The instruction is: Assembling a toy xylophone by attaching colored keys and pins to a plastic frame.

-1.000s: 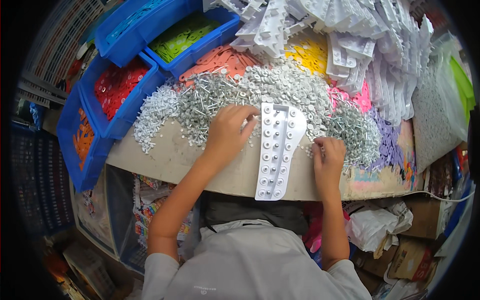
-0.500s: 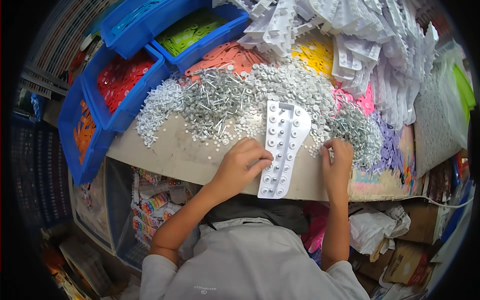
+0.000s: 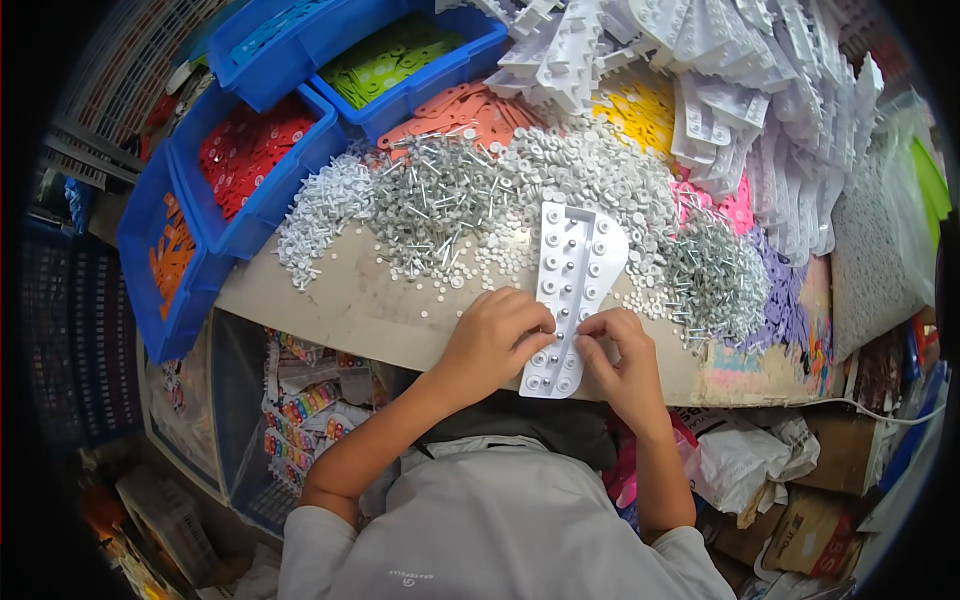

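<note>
A white plastic tray (image 3: 575,250) with a slanted right side lies near the table's front edge. Round white washers line both its sides, and small metal pins stand in the groove down its middle. My left hand (image 3: 497,340) is closed, thumb and forefinger pressed together at the tray's left edge. From the other side, my right hand (image 3: 625,365) reaches over the tray's right edge with its fingers pinched above the lower washers. Whatever either pinch holds is too small to make out.
Beyond the tray lie heaps of metal pins (image 3: 430,200), white washers (image 3: 590,170) and small white studs (image 3: 310,220). Blue bins (image 3: 235,235) with coloured plastic pieces stand at left. White plastic trays (image 3: 740,70) are stacked at back right, beside purple pieces (image 3: 775,290).
My right hand has moved left from the pin heap to the tray's right edge. My left hand stays at the tray's left edge.
</note>
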A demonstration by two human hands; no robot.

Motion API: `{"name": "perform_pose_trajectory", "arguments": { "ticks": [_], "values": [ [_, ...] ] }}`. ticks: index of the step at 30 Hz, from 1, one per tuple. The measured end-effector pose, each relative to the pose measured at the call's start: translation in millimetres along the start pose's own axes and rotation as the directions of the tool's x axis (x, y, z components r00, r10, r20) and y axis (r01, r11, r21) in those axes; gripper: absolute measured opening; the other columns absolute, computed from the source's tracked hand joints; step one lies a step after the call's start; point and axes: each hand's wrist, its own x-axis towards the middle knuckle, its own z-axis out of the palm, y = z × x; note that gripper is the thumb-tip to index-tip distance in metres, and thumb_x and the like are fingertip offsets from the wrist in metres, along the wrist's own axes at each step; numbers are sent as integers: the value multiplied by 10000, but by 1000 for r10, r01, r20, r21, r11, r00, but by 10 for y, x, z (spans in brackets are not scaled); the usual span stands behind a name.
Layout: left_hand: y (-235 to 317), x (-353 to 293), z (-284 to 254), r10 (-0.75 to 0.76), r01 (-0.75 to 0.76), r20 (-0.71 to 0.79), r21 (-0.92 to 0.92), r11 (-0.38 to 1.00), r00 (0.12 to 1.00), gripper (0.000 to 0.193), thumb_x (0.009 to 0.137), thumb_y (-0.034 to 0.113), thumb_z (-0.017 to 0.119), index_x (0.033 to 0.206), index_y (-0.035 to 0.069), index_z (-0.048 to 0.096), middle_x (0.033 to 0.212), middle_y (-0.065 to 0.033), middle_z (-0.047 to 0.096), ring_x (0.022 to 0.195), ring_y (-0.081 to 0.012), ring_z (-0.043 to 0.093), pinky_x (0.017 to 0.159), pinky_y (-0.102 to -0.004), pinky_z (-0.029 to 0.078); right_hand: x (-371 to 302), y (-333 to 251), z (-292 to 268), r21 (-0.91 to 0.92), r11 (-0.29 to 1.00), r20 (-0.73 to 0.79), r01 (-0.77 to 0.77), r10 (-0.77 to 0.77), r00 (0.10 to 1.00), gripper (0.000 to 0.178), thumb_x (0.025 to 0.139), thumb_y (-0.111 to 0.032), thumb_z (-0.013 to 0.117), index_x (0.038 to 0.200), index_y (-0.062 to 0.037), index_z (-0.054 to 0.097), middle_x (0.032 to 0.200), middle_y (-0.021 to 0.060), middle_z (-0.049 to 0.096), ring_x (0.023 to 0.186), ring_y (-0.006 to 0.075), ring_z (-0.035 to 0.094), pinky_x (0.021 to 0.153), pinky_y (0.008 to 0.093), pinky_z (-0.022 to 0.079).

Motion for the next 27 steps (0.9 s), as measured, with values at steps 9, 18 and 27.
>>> {"name": "perform_pose_trajectory", "arguments": {
  "ticks": [9,18,27],
  "values": [
    [-77,-93,100,41,-44,-110,-26,999,993,123,798,111,801,883,73,720,888,-34,628,890,-237,586,851,-382,425,-171,238,264,-216,949,-196,230,-273,942,155,837,55,734,954,6,643,912,133,611,847,291,579,738,378,483],
    [-222,135,-46,-39,84,128,-366,927,991,74,819,102,758,876,79,717,854,-31,612,874,-225,579,880,-366,412,-155,209,254,-188,956,-196,226,-262,945,149,841,54,732,947,4,639,895,133,607,839,297,579,729,374,483],
    [-616,787,-119,215,-109,-212,422,900,953,90,826,132,762,896,79,741,897,-29,615,957,-236,561,911,-393,380,-156,194,226,-205,954,-190,218,-258,947,123,846,46,722,931,8,642,867,137,608,840,312,576,751,382,478]
  ]
}}
